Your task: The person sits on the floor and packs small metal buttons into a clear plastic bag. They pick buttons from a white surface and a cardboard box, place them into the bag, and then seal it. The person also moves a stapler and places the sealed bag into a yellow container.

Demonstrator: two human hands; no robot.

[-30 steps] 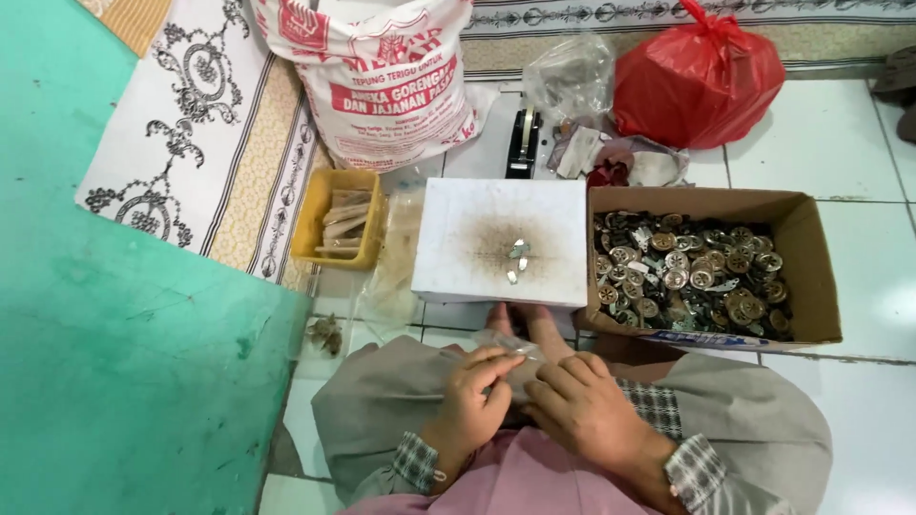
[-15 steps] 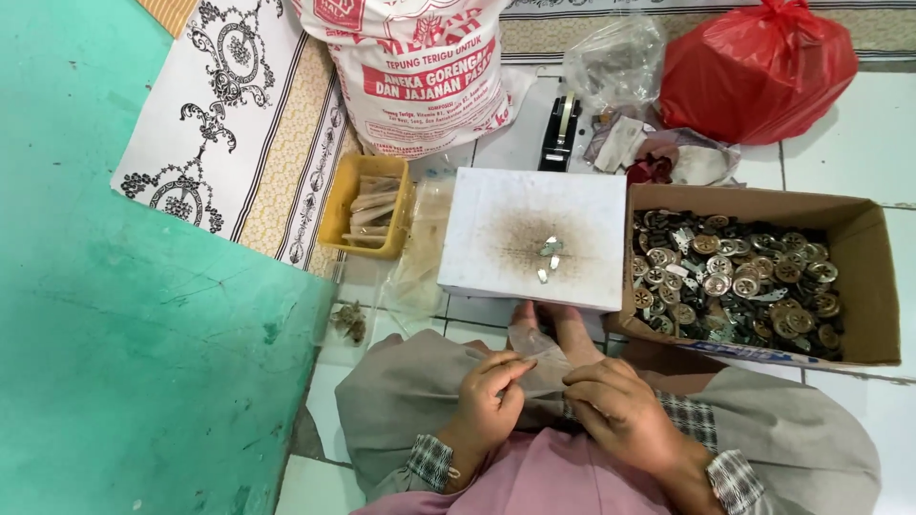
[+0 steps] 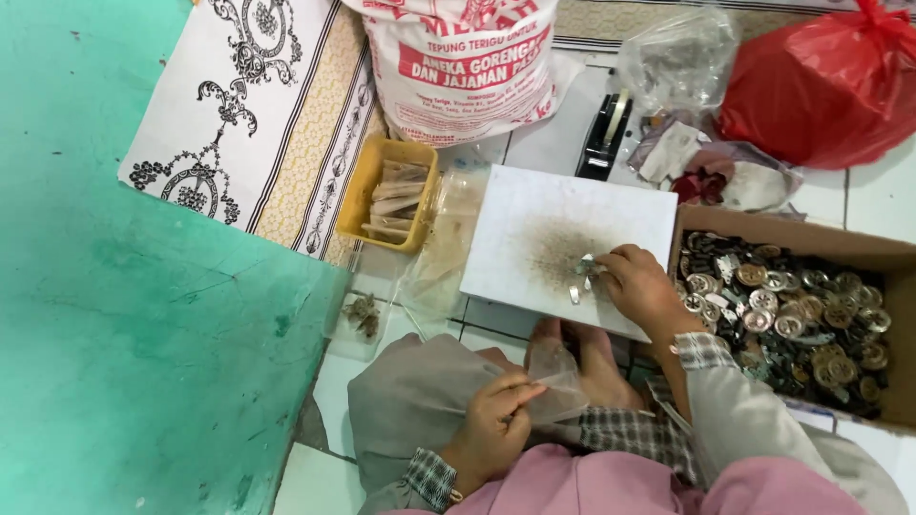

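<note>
My right hand reaches onto a white board with a dark smudge in its middle. Its fingertips pinch among a few small silver metal pieces lying there. My left hand stays low over my lap and holds a small clear plastic bag by its edge. A cardboard box to the right of the board is full of round metal parts.
A yellow tray of brown strips sits left of the board. Behind it are a printed white sack, a black tape dispenser, a clear bag and a red plastic bag. Green floor lies left.
My right hand has left my lap and stretched forward onto the white board, to the metal pieces. The left hand keeps the clear bag. The view has shifted closer.
</note>
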